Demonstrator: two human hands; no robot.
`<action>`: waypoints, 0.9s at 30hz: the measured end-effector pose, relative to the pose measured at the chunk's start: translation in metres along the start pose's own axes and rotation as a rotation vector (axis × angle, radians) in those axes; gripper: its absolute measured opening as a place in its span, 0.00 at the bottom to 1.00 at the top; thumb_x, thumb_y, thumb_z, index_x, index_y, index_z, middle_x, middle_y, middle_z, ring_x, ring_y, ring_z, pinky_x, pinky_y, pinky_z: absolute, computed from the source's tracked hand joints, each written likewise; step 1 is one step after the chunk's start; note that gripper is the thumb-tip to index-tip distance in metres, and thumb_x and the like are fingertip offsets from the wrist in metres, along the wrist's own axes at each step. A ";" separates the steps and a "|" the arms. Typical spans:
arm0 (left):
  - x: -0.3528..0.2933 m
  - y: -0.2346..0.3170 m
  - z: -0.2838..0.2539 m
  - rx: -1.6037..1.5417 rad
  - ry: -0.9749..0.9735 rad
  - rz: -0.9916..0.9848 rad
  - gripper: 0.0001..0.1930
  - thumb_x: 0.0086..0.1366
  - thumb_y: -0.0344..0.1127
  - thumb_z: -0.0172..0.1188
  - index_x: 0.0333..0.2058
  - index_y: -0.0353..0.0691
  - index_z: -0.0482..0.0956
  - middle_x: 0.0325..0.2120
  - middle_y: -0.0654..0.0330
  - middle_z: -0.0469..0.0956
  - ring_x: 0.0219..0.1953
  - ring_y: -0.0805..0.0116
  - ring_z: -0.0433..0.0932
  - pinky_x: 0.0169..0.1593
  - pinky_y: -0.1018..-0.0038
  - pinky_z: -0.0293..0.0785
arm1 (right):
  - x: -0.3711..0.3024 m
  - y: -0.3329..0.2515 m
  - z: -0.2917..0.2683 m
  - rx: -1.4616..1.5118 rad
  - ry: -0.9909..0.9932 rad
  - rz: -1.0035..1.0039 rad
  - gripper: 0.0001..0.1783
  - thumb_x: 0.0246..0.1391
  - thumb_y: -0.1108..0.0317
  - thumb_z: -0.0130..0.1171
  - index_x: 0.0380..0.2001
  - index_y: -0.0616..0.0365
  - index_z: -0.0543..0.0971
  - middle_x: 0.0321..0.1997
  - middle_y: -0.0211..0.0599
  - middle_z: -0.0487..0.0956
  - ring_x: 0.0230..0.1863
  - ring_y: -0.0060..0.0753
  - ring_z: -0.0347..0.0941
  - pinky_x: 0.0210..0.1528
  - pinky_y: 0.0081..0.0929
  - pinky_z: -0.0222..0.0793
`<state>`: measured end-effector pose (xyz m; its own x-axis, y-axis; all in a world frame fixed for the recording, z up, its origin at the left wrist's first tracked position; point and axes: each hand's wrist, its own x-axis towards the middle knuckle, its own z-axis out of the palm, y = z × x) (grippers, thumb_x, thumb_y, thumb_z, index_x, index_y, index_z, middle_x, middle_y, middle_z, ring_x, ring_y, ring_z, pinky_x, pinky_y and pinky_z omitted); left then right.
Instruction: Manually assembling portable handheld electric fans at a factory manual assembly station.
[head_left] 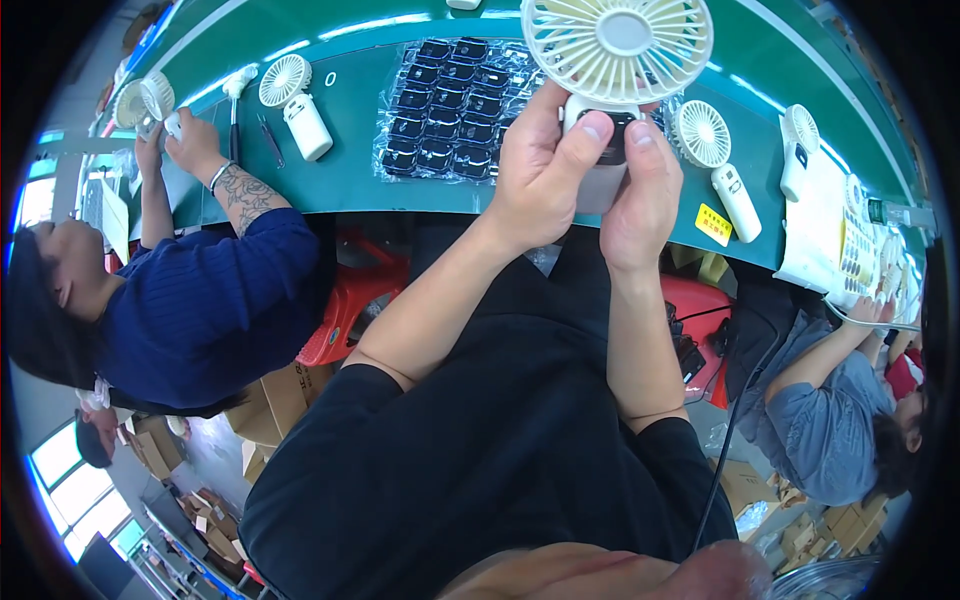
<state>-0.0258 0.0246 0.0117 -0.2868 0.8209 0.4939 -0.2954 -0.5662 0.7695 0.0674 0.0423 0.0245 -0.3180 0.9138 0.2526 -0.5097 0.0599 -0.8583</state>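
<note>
Fingers [586,145] of the left hand [540,185] and right hand [645,205] are gripping a white handheld fan [625,35] from both sides, with both thumbs pressing near the dark section below its round grille. The fan is being held over the near edge of a green table [350,110]. On the table, rows of black parts [437,127] are lying on clear plastic, left of the fan. Farther left, a second white fan [308,128] is lying near a small white ring [330,78] and slim tweezers [270,140]. To the right, a third white fan [737,203] is lying beside a yellow card [713,225]; beyond it, a fourth fan [795,172] is resting near a white sheet [808,250]. A co-worker in blue [200,300] is sitting at left, handling white parts; a co-worker in grey [825,410] is working at right. Red stools [345,312] are standing below the table edge, and cardboard boxes [285,405] are occupying the floor behind. Windows [85,495] are showing brightly at lower left.
</note>
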 end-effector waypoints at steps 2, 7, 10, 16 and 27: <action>0.003 -0.002 0.003 0.042 0.006 0.015 0.21 0.73 0.39 0.50 0.58 0.30 0.69 0.49 0.49 0.80 0.51 0.64 0.78 0.59 0.68 0.71 | 0.001 0.002 0.002 -0.074 0.054 -0.044 0.21 0.70 0.59 0.49 0.52 0.67 0.76 0.47 0.32 0.78 0.46 0.18 0.71 0.49 0.20 0.65; 0.003 -0.003 -0.004 -0.086 0.037 0.019 0.18 0.73 0.35 0.52 0.57 0.30 0.70 0.45 0.53 0.81 0.48 0.69 0.80 0.55 0.73 0.74 | 0.003 0.004 0.003 -0.170 0.032 0.010 0.19 0.70 0.60 0.51 0.51 0.67 0.77 0.42 0.29 0.79 0.43 0.15 0.71 0.46 0.16 0.66; 0.007 -0.002 -0.007 -0.165 0.086 -0.025 0.17 0.72 0.33 0.52 0.55 0.30 0.71 0.43 0.51 0.83 0.47 0.68 0.81 0.54 0.72 0.75 | -0.007 0.003 0.003 -0.156 0.016 0.049 0.18 0.70 0.61 0.51 0.51 0.66 0.78 0.39 0.28 0.79 0.40 0.14 0.71 0.42 0.14 0.66; 0.015 0.007 -0.013 -0.062 0.071 -0.238 0.13 0.68 0.32 0.58 0.47 0.31 0.77 0.40 0.51 0.84 0.41 0.68 0.83 0.47 0.72 0.79 | -0.006 0.002 -0.008 -0.281 -0.021 0.096 0.16 0.70 0.63 0.52 0.51 0.65 0.78 0.35 0.27 0.80 0.34 0.14 0.72 0.36 0.13 0.66; 0.014 -0.006 -0.005 -0.075 0.096 -0.315 0.12 0.67 0.35 0.63 0.43 0.31 0.80 0.34 0.54 0.84 0.34 0.72 0.83 0.37 0.77 0.79 | -0.008 0.004 -0.019 -0.132 0.100 0.150 0.17 0.67 0.63 0.54 0.48 0.68 0.77 0.32 0.37 0.80 0.25 0.23 0.76 0.26 0.19 0.71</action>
<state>-0.0330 0.0394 0.0118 -0.2544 0.9477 0.1930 -0.4488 -0.2924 0.8444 0.0830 0.0429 0.0103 -0.2978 0.9514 0.0778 -0.3516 -0.0336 -0.9355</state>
